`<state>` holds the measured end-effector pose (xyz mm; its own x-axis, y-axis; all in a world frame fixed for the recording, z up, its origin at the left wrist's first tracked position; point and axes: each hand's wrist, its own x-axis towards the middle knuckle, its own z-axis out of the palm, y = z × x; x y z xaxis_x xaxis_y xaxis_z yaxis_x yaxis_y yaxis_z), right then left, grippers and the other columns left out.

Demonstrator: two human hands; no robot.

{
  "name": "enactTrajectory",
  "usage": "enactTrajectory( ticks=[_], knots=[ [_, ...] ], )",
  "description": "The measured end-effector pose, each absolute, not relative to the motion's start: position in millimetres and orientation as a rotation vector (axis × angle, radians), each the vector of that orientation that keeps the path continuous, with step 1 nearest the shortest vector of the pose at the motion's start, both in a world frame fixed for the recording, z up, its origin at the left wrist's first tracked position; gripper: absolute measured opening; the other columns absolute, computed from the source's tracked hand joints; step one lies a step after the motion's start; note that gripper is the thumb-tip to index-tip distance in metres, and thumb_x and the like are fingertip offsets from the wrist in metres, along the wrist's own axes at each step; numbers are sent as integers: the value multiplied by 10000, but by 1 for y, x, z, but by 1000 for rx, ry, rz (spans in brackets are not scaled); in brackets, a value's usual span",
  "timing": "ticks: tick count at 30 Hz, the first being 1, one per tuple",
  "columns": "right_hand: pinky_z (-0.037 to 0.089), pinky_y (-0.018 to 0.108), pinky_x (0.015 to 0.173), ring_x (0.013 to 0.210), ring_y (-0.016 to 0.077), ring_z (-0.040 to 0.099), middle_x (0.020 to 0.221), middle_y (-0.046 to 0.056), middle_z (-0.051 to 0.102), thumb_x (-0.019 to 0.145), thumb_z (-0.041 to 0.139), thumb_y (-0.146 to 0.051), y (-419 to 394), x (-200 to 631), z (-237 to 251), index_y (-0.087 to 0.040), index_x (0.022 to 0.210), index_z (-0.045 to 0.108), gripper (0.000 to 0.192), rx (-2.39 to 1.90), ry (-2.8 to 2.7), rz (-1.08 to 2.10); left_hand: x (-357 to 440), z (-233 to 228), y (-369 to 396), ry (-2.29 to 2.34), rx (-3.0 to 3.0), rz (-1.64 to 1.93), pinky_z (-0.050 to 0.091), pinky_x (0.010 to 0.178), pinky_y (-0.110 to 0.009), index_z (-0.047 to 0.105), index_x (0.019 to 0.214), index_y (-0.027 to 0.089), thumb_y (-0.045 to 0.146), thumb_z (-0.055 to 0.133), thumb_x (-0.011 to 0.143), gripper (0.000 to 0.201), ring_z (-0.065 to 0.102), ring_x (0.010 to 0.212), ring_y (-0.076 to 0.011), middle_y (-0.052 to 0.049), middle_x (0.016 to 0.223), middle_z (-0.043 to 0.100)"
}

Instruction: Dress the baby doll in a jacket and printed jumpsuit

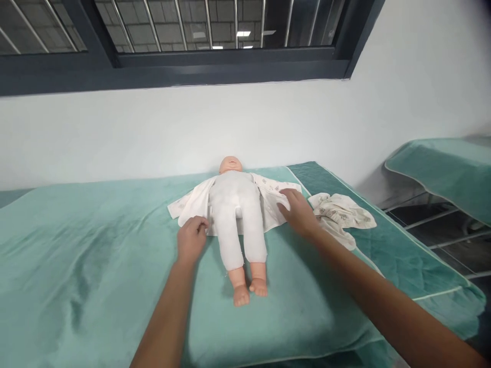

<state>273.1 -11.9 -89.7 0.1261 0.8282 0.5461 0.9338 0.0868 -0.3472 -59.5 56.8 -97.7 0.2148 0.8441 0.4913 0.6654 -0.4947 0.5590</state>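
A baby doll (238,214) in a white bodysuit lies on its back on a green-covered bed (95,245), head toward the wall. Under it, a white patterned garment (192,202) is spread open to both sides. My left hand (191,239) pinches the lower hem of the garment's left flap beside the doll's hip. My right hand (299,212) lies flat on the right flap, fingers pointing toward the doll.
A second crumpled patterned cloth (341,214) lies just right of my right hand. The white wall (153,133) runs close behind the bed, with a dark-framed window (192,66) above. Another green-covered bed (441,168) stands at the far right across a gap.
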Motion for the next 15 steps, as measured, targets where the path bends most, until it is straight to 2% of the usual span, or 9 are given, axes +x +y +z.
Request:
enactTrajectory(
  ticks=[3,6,12,15],
  knots=[
    [418,445,954,1171,325,495,1290,152,556,898,535,-302,34,254,-86,-180,1233,535,356,-1920,-1745,-189,-60,-96,55,1484,2269,973,382,662,-291,619,686,221,159,448,765,198,579,728,-198,-29,727,656],
    [421,406,893,1121,306,521,1261,150,571,912,498,-270,61,254,-83,-185,1183,571,293,-1963,-1736,-173,-61,-94,54,1536,2222,900,366,653,-278,631,692,211,161,438,771,214,570,703,-183,-25,705,654],
    [422,322,690,814,238,605,896,101,673,932,358,-223,81,289,-79,-182,1005,600,256,-2026,-1563,-83,-61,-95,57,1560,2099,925,322,591,-253,636,699,205,185,447,756,198,524,616,-153,3,624,606],
    [438,314,703,821,221,609,911,96,674,950,334,-274,81,296,-81,-173,1009,578,270,-1983,-1529,-54,-61,-98,60,1534,2043,968,319,576,-244,639,709,206,195,444,744,198,512,598,-148,12,596,582]
  ],
)
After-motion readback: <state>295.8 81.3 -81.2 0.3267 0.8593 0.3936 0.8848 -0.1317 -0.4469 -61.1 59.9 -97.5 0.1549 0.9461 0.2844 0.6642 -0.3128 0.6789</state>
